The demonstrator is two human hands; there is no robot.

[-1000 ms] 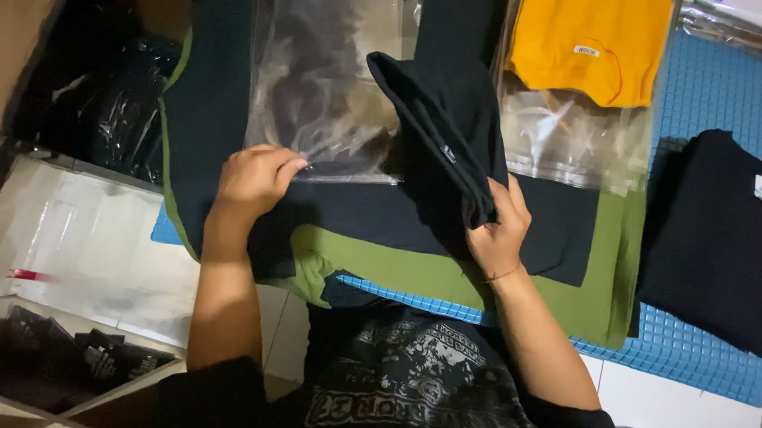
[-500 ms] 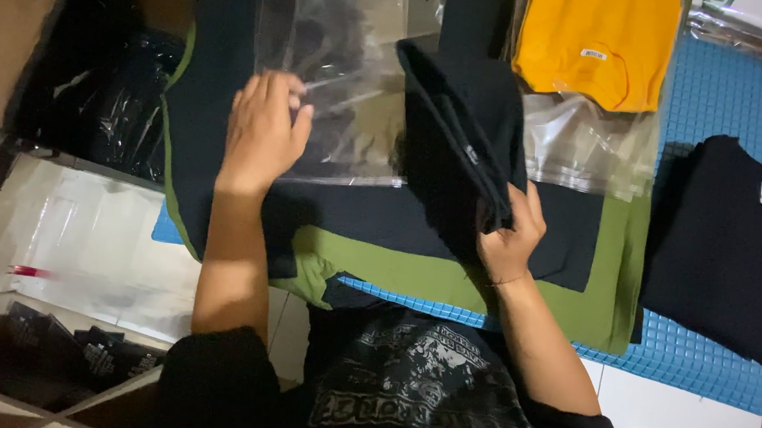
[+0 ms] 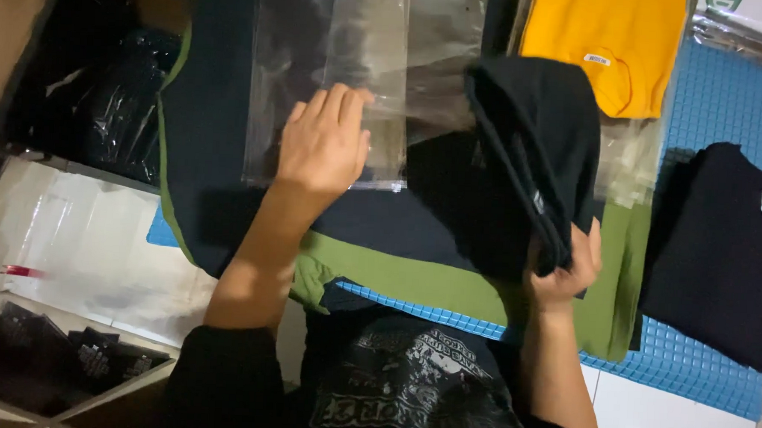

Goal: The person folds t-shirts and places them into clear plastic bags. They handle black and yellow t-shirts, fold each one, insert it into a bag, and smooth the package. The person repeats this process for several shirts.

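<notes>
Centrally, we see a folded black garment [image 3: 529,160] held up above the work surface, its near end gripped in the right hand [image 3: 564,269], whose fingers are closed around the fold. To its left lies a clear plastic bag [image 3: 335,84], flat on a dark navy cloth [image 3: 213,147]; the left hand [image 3: 324,143] rests palm-down on the bag's near part, fingers extended and spread, grasping nothing. The garment's far end sits just beside the bag's right edge, overlapping more clear plastic there.

Beneath the navy cloth we note an olive-green cloth [image 3: 412,280], whose edge shows along the left and near sides. Both lie on a blue textured mat [image 3: 728,109]. Farther right on the mat sits a second black folded shirt [image 3: 722,254] with a small white neck label, well apart from the held garment. At the far side, a yellow shirt [image 3: 611,44] lies partly over clear plastic.

At the left we see a cardboard box [image 3: 11,44] holding dark bagged items, near which a white plastic sheet [image 3: 89,235] covers the floor. At the near left corner, another box [image 3: 49,371] contains small black cards.
</notes>
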